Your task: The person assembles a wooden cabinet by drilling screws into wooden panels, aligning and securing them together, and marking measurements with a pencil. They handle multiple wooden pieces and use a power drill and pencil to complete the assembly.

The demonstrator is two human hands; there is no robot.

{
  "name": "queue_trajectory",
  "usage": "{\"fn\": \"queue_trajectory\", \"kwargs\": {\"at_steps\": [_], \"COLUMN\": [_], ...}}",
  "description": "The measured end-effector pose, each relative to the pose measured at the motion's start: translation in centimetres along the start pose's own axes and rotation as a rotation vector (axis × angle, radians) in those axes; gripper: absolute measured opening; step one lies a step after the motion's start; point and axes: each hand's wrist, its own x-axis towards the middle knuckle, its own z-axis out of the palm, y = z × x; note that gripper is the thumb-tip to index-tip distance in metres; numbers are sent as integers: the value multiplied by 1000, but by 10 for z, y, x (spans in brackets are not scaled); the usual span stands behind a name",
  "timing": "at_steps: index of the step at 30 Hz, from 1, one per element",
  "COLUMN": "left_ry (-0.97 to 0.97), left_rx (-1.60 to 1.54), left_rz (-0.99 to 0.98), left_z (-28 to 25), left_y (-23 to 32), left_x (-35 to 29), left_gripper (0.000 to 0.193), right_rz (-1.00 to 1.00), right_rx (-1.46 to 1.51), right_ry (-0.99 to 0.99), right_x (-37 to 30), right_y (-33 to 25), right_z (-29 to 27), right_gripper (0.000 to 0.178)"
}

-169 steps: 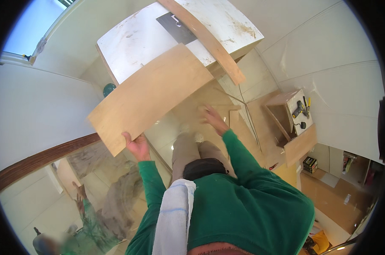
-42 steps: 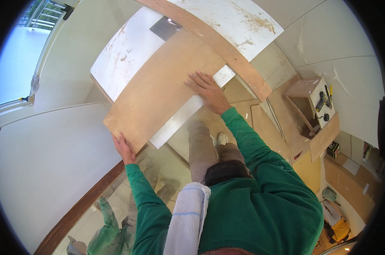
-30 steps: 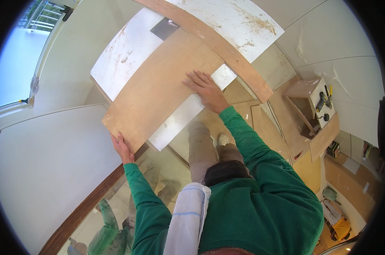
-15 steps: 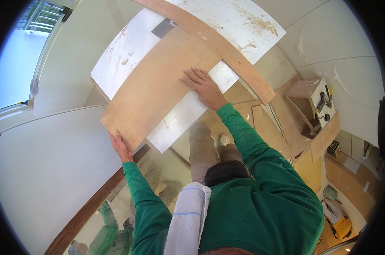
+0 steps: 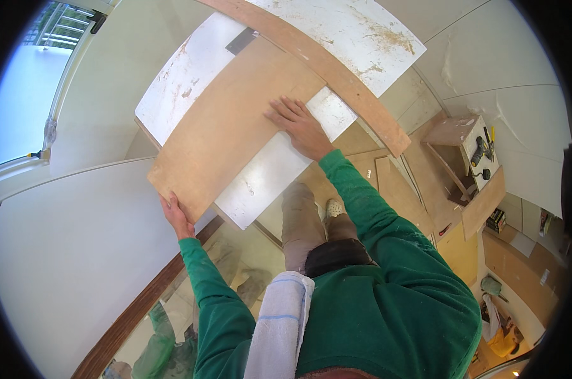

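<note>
While the left hand (image 5: 177,218) pinches the board's (image 5: 232,129) near corner and the right hand (image 5: 298,126) lies spread flat, the board could slide off the white tabletop (image 5: 270,174).

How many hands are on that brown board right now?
2. The left hand grips the near corner of the brown board; the right hand lies flat on its right edge, partly over the white table beneath.

Long wooden batten (image 5: 336,69) bars way beyond plywood panel (image 5: 229,129); white tabletop (image 5: 270,174) (right side) open.
</note>
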Motion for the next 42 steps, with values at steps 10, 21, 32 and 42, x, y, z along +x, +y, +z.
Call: {"fn": "queue_trajectory", "kwargs": {"at_steps": [10, 21, 32, 42], "left_ry": [-7, -14, -12, -16], "left_rx": [-63, -42, -48, -36], "left_rz": [-8, -8, -5, 4], "left_z": [-6, 1, -2, -2], "left_y": [-8, 6, 2, 5], "left_x": [23, 29, 44, 54], "left_gripper": [60, 64, 62, 60], "right_rz": [5, -22, -33, -30], "right_rx": [-4, -14, 9, 3], "right_ry": [-15, 6, 34, 30], "right_x": [12, 24, 33, 43], "right_y": [2, 2, 5, 4], "right_z": [6, 10, 18, 20], "right_gripper": [83, 79, 78, 79]}}
